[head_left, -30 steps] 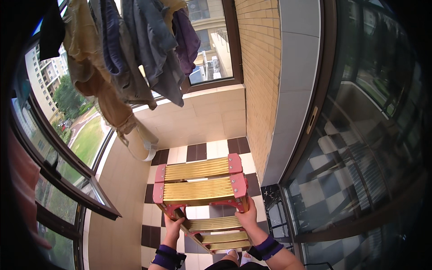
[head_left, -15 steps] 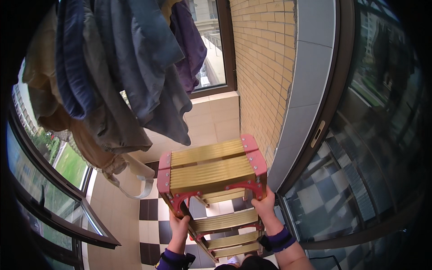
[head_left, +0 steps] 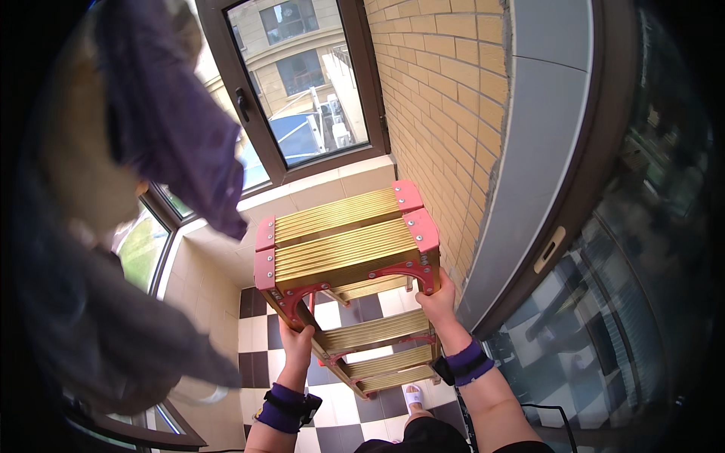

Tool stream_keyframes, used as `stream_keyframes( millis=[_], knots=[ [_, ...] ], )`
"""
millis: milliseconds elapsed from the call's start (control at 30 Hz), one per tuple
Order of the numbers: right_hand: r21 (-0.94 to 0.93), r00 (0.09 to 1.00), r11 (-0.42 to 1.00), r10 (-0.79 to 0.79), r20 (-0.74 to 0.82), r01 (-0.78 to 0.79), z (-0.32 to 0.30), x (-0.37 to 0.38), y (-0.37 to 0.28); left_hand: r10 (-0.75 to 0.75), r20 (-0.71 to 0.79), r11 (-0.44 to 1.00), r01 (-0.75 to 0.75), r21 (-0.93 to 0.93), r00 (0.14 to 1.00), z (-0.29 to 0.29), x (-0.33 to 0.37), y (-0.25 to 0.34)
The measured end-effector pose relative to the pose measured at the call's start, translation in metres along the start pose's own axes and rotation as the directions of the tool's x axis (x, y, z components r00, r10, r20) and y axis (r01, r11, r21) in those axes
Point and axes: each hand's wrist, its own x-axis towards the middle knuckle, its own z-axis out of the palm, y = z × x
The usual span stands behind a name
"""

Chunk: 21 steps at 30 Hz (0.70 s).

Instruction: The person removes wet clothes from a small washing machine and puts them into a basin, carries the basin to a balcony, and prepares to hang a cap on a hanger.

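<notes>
A gold stepladder (head_left: 343,253) with ribbed steps and pink-red corner caps stands in front of me, slightly tilted in the picture. My left hand (head_left: 296,340) is wrapped round its left side rail below the top step. On the opposite rail, a little higher, my right hand (head_left: 438,300) is closed too. Both wrists carry purple bands with black straps. Whether the ladder's feet all touch the floor, I cannot tell.
Hanging clothes (head_left: 174,113) fill the left side, close and blurred. Ahead is a brown-framed window (head_left: 294,83), with a brick wall (head_left: 445,90) to its right. A dark glass sliding door (head_left: 604,302) lines the right. Checkered tiles (head_left: 332,408) cover the floor; my slippered foot (head_left: 413,394) shows.
My view has moved forward past the clothes, which now hang nearer on the left. More of the window shows. The stepladder sits higher in view, both hands still on its rails.
</notes>
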Motion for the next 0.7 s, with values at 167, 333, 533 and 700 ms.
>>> stream_keyframes(
  millis=[167,333,533,700],
  knots=[
    [0.045,0.999,0.999,-0.006,0.05,0.003,0.019,0.077,0.044,0.008,-0.062,1.0,-0.008,-0.006,0.998,0.037,0.064,-0.027],
    [0.025,0.998,0.999,-0.041,0.05,0.04,0.039,0.137,0.085,-0.002,-0.076,0.999,0.0,-0.035,0.997,0.065,0.123,-0.058],
    [-0.028,0.998,0.998,-0.053,0.036,0.054,0.051,0.184,0.114,-0.041,-0.054,0.998,0.039,-0.04,0.998,0.083,0.17,-0.103],
    [-0.015,0.998,0.998,-0.055,-0.005,0.055,0.055,0.215,0.152,-0.117,0.014,0.992,0.118,-0.055,0.993,0.099,0.2,-0.13]
  ],
)
